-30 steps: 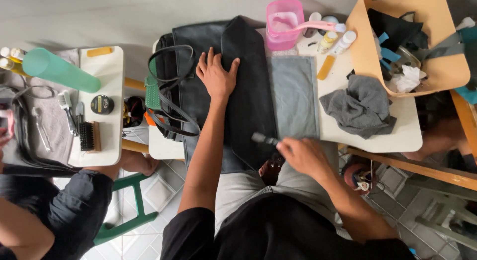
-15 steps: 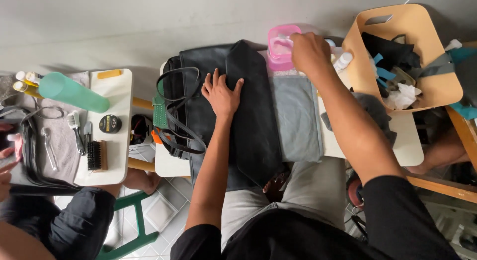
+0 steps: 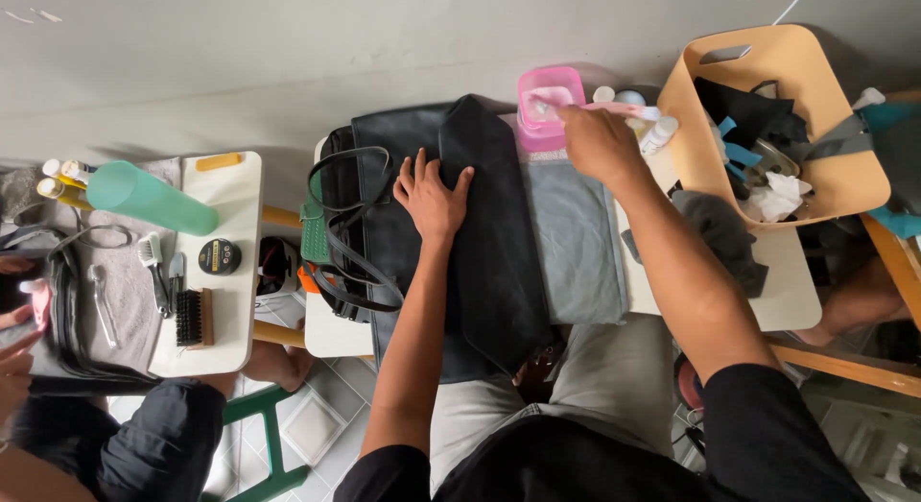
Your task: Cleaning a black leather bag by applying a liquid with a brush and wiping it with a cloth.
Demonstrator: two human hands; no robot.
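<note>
Dipping brush point(image 3: 614, 107) in R grip point(image 3: 597, 142), pink tub point(image 3: 549, 107)

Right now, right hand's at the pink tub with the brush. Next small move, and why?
Probably carry the brush back to the black bag: the right hand holds its tip in the pink tub, while the left hand lies flat on the bag, steadying it.
</note>
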